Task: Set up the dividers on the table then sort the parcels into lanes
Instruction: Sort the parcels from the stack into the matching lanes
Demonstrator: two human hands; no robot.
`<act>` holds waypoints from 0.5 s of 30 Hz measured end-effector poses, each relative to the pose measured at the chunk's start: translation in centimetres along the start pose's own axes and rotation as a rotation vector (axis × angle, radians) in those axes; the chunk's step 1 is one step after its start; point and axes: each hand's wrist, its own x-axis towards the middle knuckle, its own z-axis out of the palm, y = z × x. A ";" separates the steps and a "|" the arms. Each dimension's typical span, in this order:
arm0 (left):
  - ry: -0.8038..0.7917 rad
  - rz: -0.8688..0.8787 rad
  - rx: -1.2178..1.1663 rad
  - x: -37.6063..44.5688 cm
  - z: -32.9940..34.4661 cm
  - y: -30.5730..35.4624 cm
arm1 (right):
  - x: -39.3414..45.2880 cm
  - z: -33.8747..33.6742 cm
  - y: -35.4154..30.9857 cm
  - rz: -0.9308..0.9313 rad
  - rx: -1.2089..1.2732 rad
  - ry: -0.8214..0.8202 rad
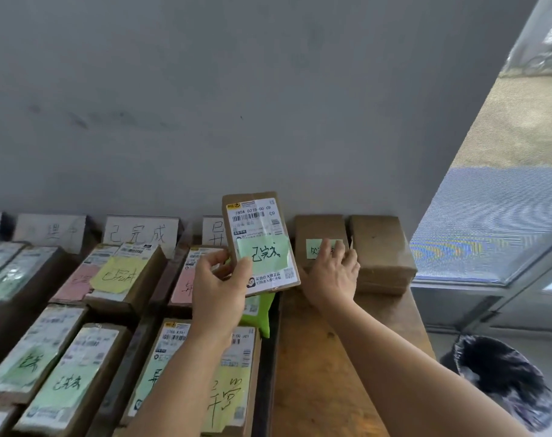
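Left hand [219, 285] is pinching a flat cardboard parcel [259, 242] up above the packed lanes, while the right hand [331, 272] is resting loose fingers on a stacked box [320, 230] beside bare wooden tabletop [325, 373].

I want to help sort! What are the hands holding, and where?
Left hand grips the raised parcel by its lower left edge. Right hand rests on another parcel, holding nothing.

The lifted parcel [260, 244] hides a sign [213, 230] (writing half-covered).
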 end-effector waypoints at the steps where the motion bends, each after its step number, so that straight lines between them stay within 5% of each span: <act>1: 0.003 0.000 -0.003 0.1 -0.1 -0.1 | 0.0 0.0 -0.2 -0.001 0.000 0.003; 15: 0.021 -0.025 0.009 -0.5 -1.0 -0.6 | 0.8 0.6 -0.8 -0.020 0.000 0.047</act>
